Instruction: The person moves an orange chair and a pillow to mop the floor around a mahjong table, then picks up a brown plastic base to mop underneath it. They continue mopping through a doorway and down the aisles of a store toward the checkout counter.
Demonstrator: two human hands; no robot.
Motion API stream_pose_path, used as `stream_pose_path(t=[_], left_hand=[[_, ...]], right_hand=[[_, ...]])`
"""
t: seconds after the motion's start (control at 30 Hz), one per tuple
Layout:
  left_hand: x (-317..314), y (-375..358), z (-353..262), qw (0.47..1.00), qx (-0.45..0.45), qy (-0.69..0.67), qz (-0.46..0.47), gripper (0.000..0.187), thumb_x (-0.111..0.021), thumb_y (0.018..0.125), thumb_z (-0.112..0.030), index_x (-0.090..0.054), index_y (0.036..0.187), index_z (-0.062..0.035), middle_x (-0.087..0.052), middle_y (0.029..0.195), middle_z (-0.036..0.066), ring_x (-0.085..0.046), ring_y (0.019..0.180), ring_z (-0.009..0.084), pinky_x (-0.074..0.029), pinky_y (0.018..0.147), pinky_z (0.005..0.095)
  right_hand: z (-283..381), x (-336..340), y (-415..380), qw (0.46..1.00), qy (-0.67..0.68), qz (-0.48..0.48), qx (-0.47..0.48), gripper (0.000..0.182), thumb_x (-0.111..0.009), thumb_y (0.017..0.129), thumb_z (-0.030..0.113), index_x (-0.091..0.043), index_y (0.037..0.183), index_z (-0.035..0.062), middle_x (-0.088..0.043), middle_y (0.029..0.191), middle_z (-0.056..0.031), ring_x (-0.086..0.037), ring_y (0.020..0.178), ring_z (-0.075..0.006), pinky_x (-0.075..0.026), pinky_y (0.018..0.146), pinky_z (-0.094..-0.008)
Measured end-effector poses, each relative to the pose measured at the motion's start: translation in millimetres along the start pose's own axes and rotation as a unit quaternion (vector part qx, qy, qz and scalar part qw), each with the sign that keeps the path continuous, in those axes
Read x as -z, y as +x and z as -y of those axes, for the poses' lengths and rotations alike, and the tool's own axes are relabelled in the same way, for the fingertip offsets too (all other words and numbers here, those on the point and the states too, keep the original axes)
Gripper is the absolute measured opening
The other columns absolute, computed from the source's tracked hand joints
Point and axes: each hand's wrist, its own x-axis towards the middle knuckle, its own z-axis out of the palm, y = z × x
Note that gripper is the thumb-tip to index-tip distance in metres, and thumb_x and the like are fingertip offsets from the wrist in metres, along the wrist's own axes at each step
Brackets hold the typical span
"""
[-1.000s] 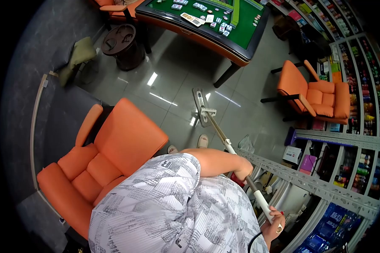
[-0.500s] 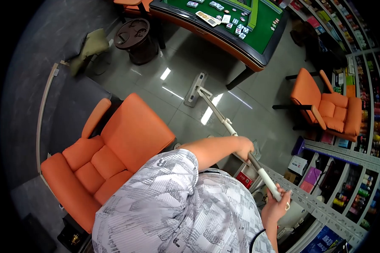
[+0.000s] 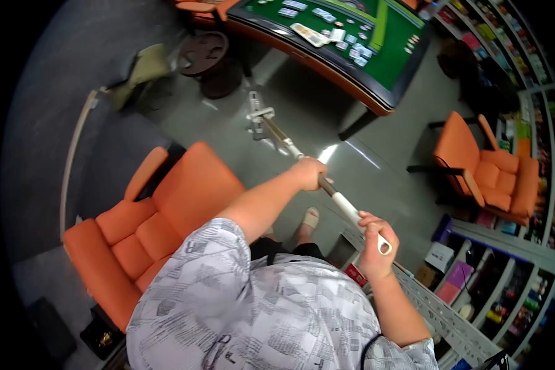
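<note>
A long mop [image 3: 346, 208] with a white and grey handle runs from the lower right up to its flat head [image 3: 255, 115] on the grey tiled floor [image 3: 277, 216]. My left hand [image 3: 308, 173] is wrapped round the middle of the pole. Around the white grip at the pole's top end, my right hand [image 3: 378, 243] is closed, beside the hanging loop. The flat head lies near the round dark stool [image 3: 205, 54] and looks slightly blurred.
A green-topped game table [image 3: 376, 68] with tiles and cards stands at the top. One orange armchair [image 3: 197, 179] is at the left, another [image 3: 475, 154] at the right. Shelves [image 3: 524, 246] of goods line the right side. A sandalled foot [image 3: 310, 218] shows below the pole.
The mop head has moved left across the floor toward the round stool. Both hands have shifted left and up with the pole, and a foot has come into view.
</note>
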Motion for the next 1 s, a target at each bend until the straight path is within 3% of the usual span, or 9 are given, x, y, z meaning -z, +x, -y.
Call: stream_pose_path(t=[0.17, 0.4, 0.57, 0.87, 1.0], left_hand=[[9.4, -22.6, -3.7, 0.998, 0.043, -0.027, -0.036, 0.048, -0.081, 0.089, -0.043, -0.061, 0.065, -0.0067, -0.066, 0.073, 0.015, -0.065, 0.078, 0.0407, -0.053, 0.075, 0.0497], [7.0, -74.9, -9.1, 0.991, 0.092, -0.036, -0.090, 0.048, -0.080, 0.088, -0.047, -0.058, 0.065, -0.0099, -0.065, 0.074, 0.011, -0.064, 0.084, 0.0378, -0.050, 0.084, 0.0495], [16.2, -80.1, 30.3, 0.987, 0.095, -0.036, -0.128, 0.048, -0.081, 0.088, -0.045, -0.056, 0.067, -0.0095, -0.064, 0.074, 0.011, -0.063, 0.084, 0.0372, -0.050, 0.083, 0.0484], [65.8, -97.0, 118.6, 0.985, 0.105, -0.006, -0.138, 0.051, -0.085, 0.084, -0.046, -0.054, 0.068, -0.0084, -0.061, 0.076, 0.011, -0.063, 0.084, 0.0372, -0.050, 0.081, 0.0482], [106.7, -98.5, 165.2, 0.981, 0.136, 0.012, -0.138, 0.055, -0.087, 0.080, -0.050, -0.055, 0.066, -0.0083, -0.062, 0.077, 0.011, -0.063, 0.086, 0.0368, -0.051, 0.082, 0.0476]], right_hand=[[24.3, -4.2, 12.6, 0.996, -0.001, 0.083, 0.027, 0.016, -0.059, 0.103, 0.001, -0.063, 0.088, -0.0011, -0.072, 0.099, -0.0112, -0.070, 0.115, -0.0297, -0.052, 0.103, -0.0452], [24.3, -4.7, 4.9, 0.987, -0.002, 0.156, 0.026, 0.027, -0.062, 0.107, 0.020, -0.061, 0.087, 0.0015, -0.071, 0.099, -0.0117, -0.068, 0.116, -0.0309, -0.050, 0.105, -0.0496], [8.8, -33.8, 26.6, 0.981, 0.001, 0.187, 0.052, 0.028, -0.062, 0.107, 0.021, -0.061, 0.087, 0.0013, -0.071, 0.099, -0.0128, -0.069, 0.115, -0.0319, -0.051, 0.105, -0.0500], [-15.9, -120.8, 61.2, 0.966, 0.009, 0.229, 0.120, 0.014, -0.066, 0.101, 0.004, -0.062, 0.088, 0.0001, -0.073, 0.101, -0.0155, -0.071, 0.113, -0.0350, -0.053, 0.105, -0.0488], [-11.9, -172.1, 94.1, 0.953, -0.011, 0.276, 0.127, 0.015, -0.059, 0.105, 0.004, -0.062, 0.091, 0.0002, -0.072, 0.107, -0.0122, -0.067, 0.122, -0.0336, -0.049, 0.109, -0.0486]])
